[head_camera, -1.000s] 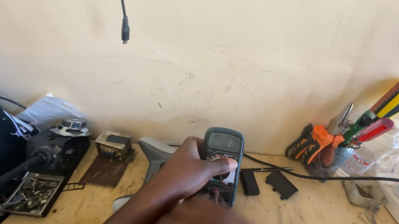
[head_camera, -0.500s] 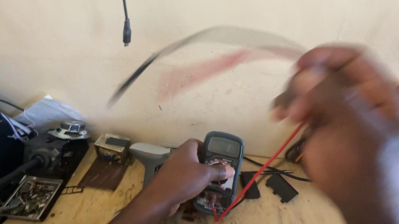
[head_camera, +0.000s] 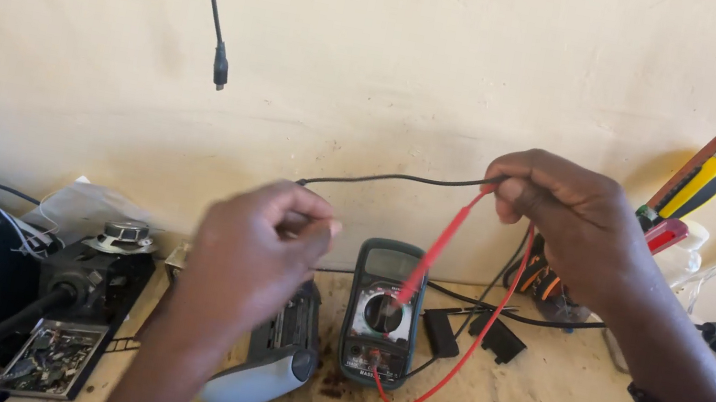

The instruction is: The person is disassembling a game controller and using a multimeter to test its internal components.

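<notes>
Head view: hands [head_camera: 568, 217] apparently gripping leads [head_camera: 454, 236]

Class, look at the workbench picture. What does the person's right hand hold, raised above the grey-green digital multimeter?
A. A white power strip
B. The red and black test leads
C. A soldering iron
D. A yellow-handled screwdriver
B: the right hand pinches the thin red test lead and black test lead together above the grey-green digital multimeter, into which the red one runs down.
</notes>
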